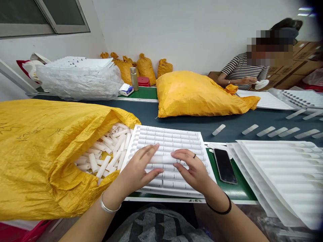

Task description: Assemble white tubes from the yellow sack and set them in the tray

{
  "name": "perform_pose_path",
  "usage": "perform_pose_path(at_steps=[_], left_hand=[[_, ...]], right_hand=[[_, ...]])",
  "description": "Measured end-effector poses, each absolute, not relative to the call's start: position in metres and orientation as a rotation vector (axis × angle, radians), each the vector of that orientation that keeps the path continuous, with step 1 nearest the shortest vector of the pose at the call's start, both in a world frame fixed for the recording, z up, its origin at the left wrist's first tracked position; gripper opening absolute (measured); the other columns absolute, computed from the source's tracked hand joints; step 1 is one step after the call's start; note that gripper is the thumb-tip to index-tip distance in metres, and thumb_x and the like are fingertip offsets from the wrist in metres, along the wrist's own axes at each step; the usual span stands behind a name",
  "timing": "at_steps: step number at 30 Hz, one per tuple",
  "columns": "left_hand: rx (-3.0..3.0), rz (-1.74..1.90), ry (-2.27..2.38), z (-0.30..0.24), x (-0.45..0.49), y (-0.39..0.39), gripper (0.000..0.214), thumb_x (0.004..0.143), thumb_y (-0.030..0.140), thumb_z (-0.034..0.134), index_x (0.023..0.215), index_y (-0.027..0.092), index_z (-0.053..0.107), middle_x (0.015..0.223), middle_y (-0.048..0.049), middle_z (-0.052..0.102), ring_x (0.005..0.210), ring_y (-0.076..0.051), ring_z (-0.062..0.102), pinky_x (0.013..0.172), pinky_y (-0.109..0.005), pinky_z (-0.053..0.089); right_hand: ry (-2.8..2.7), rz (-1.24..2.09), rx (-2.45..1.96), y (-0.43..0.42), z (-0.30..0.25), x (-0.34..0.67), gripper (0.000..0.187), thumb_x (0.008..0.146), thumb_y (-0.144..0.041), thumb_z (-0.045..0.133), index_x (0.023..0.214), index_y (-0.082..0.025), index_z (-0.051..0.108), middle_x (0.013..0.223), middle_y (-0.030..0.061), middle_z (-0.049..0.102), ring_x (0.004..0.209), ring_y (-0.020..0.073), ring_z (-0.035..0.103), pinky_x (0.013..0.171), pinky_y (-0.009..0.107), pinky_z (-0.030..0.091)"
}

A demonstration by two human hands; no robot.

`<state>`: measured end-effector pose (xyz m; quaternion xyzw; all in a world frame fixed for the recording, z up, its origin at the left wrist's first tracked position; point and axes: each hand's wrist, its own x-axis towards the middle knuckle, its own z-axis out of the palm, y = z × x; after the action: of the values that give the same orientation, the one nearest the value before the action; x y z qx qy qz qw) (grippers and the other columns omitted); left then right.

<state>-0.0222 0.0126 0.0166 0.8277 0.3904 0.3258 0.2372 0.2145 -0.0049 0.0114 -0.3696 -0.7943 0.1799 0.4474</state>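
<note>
A yellow sack (63,131), its mouth showing loose white tubes (106,161), lies left of a tray (130,148) bearing rows of printed tubes (170,138). Over the tray, the right hand (191,166) pinches a single tube (164,159) at one end; the left hand (137,166), thumb and fingers parted, meets the other, its grip indeterminable.

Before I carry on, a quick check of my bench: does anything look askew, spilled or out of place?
Yes, the stacked translucent white ribbed plastic trays at right: they're fanned unevenly, corners apparently overhanging the green bench. A rectangular black smartphone also lies among work materials, beside the white tube-filled tray.
</note>
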Motion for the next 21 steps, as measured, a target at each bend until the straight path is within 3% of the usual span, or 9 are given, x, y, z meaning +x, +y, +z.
perform_pose_path(at_steps=[2, 5, 9, 12, 15, 17, 19, 21], left_hand=[[2.008, 0.820, 1.150, 0.018, -0.026, 0.014, 0.054, 0.088, 0.039, 0.058, 0.136, 0.019, 0.048, 0.113, -0.0112, 0.065, 0.094, -0.022, 0.063, 0.082, -0.035, 0.053], [1.749, 0.760, 1.125, 0.017, -0.028, 0.012, 0.037, 0.090, 0.039, 0.054, 0.118, 0.016, 0.061, 0.084, -0.0049, 0.068, 0.069, -0.015, 0.062, 0.063, -0.026, 0.051], [1.792, 0.808, 1.075, 0.014, -0.019, 0.006, 0.031, 0.089, 0.038, 0.055, 0.112, 0.018, 0.064, 0.092, -0.0054, 0.069, 0.077, -0.016, 0.063, 0.070, -0.027, 0.051], [1.961, 0.708, 1.096, 0.007, -0.017, 0.006, 0.037, 0.090, 0.040, 0.053, 0.120, 0.020, 0.060, 0.092, -0.0055, 0.068, 0.079, -0.017, 0.063, 0.075, -0.030, 0.052], [2.161, 0.619, 1.274, -0.011, -0.039, 0.017, 0.058, 0.089, 0.043, 0.052, 0.140, 0.018, 0.040, 0.117, -0.0125, 0.063, 0.103, -0.024, 0.061, 0.090, -0.039, 0.049], [2.227, 0.596, 1.652, -0.028, -0.071, 0.028, 0.062, 0.091, 0.041, 0.046, 0.143, 0.013, 0.031, 0.135, -0.0202, 0.050, 0.123, -0.032, 0.049, 0.100, -0.047, 0.042], [2.152, 0.333, 2.170, -0.046, -0.111, 0.036, 0.054, 0.089, 0.035, 0.042, 0.134, 0.006, 0.042, 0.129, -0.0276, 0.049, 0.122, -0.041, 0.047, 0.098, -0.056, 0.038], [1.909, -0.091, 2.365, -0.061, -0.148, 0.040, 0.048, 0.084, 0.033, 0.045, 0.122, 0.005, 0.052, 0.116, -0.0298, 0.055, 0.109, -0.046, 0.053, 0.087, -0.058, 0.041]], right_hand=[[-1.904, 0.419, -0.918, -0.002, 0.012, 0.217, 0.033, 0.088, -0.010, 0.057, 0.118, -0.024, 0.059, 0.106, 0.0085, 0.064, 0.103, 0.0208, 0.060, 0.088, 0.036, 0.054], [-1.906, 0.440, -0.872, -0.002, 0.016, 0.221, 0.033, 0.087, -0.010, 0.059, 0.117, -0.024, 0.059, 0.103, 0.0080, 0.065, 0.100, 0.0201, 0.061, 0.085, 0.034, 0.054], [-1.963, 0.466, -0.820, -0.006, 0.015, 0.218, 0.032, 0.089, -0.014, 0.059, 0.120, -0.022, 0.058, 0.102, 0.0086, 0.066, 0.097, 0.0191, 0.063, 0.084, 0.032, 0.054], [-2.156, 0.370, -0.994, 0.008, -0.001, 0.218, 0.028, 0.089, -0.019, 0.059, 0.116, -0.021, 0.061, 0.106, 0.0093, 0.067, 0.098, 0.0211, 0.063, 0.086, 0.035, 0.053], [-2.165, 0.213, -1.414, 0.049, -0.025, 0.239, 0.022, 0.082, -0.024, 0.065, 0.103, -0.020, 0.068, 0.096, 0.0090, 0.069, 0.092, 0.0242, 0.062, 0.084, 0.038, 0.052], [-1.990, 0.138, -1.676, 0.086, -0.037, 0.268, 0.022, 0.082, -0.020, 0.062, 0.103, -0.016, 0.067, 0.095, 0.0115, 0.067, 0.096, 0.0260, 0.060, 0.086, 0.040, 0.050], [-1.761, 0.082, -1.928, 0.120, -0.044, 0.304, 0.025, 0.087, -0.017, 0.057, 0.110, -0.011, 0.062, 0.105, 0.0147, 0.064, 0.104, 0.0268, 0.057, 0.091, 0.044, 0.047], [-1.545, 0.100, -2.164, 0.144, -0.047, 0.337, 0.026, 0.091, -0.022, 0.055, 0.114, -0.011, 0.059, 0.111, 0.0125, 0.061, 0.103, 0.0238, 0.058, 0.089, 0.043, 0.049]])
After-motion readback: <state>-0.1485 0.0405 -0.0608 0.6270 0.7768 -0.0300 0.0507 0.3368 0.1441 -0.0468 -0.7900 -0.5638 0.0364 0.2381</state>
